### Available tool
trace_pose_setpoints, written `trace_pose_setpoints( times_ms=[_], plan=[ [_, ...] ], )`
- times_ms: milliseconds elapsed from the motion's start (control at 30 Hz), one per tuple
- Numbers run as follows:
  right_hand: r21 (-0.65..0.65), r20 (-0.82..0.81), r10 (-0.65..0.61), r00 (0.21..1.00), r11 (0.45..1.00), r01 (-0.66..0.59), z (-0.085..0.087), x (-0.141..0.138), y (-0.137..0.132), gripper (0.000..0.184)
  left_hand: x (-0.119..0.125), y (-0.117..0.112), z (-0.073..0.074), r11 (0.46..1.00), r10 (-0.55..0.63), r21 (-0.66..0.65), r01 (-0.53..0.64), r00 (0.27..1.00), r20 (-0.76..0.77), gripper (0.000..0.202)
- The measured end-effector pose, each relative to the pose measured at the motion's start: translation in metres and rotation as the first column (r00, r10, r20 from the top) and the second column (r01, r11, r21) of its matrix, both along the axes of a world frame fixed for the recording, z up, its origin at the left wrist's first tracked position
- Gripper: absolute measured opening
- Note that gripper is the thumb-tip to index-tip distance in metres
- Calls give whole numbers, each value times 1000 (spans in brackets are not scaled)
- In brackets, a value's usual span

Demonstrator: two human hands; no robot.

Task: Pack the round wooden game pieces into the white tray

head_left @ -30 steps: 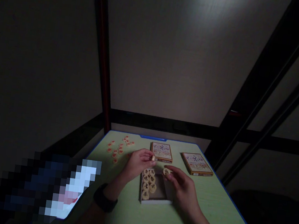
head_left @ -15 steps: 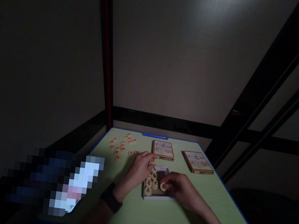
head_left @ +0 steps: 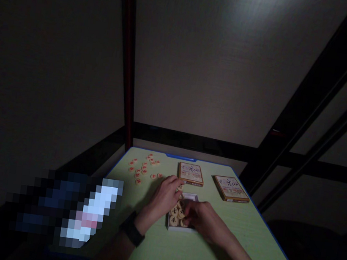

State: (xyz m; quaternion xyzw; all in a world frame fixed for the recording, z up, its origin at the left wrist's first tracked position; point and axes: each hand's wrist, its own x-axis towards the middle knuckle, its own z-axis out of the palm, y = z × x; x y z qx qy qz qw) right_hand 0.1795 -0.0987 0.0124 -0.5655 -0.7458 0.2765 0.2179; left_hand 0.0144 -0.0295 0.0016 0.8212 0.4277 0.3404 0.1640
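Observation:
A shallow white open box (head_left: 198,198) holds several round wooden xiangqi pieces (head_left: 173,219) with dark characters, crowded along its left side. My left hand (head_left: 167,193), with a dark watch at the wrist, reaches to the box's far left corner, its fingers closed on a xiangqi piece (head_left: 180,187). My right hand (head_left: 203,219) comes over the box from the right. Its fingers are pinched together at the pieces inside and partly hide the one between them. The box's right part is covered by this hand.
Several loose xiangqi pieces with red characters (head_left: 138,181) lie on the far left of the green table (head_left: 170,253). Two printed flat boxes (head_left: 191,173) stand beyond the open box and to its right. A blurred-out bright patch (head_left: 92,209) is at the left edge.
My right hand has moved a little left in the box, bringing its piece against the others. My left hand stays near the far left corner. The view has shifted slightly.

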Motion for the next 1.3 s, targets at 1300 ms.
trace_pose_setpoints(
  times_ms=[1300],
  plan=[
    [149, 46, -228, 972, 964, 219, -6, -11, -26, 3, -15, 10, 15, 984, 156, -66, -163, 982, -103, 24]
  ],
)
